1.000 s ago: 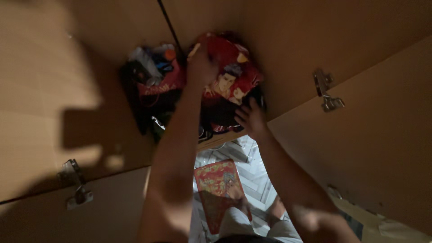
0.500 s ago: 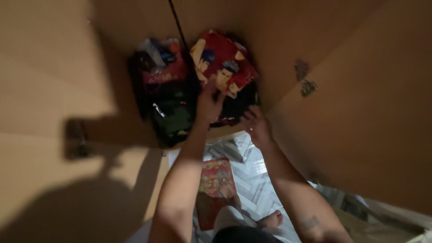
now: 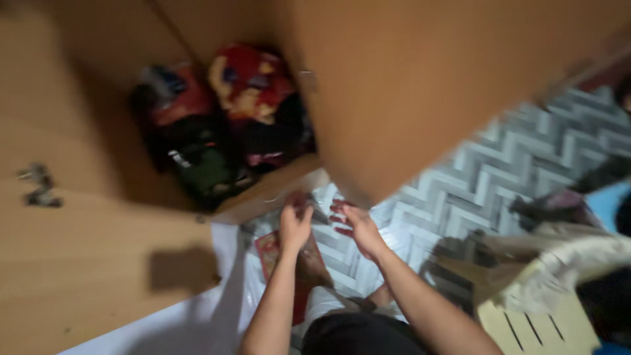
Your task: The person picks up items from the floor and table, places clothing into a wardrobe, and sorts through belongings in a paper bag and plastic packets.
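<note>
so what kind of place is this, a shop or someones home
Most likely a room in a home. A wooden wardrobe or cupboard stands open, stuffed with bags and a red printed bundle, above a grey herringbone floor. Both hands are just below its shelf edge.

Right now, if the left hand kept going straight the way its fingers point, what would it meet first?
Probably the front edge of the cupboard shelf just above the left hand; the blur leaves depth unclear.
</note>
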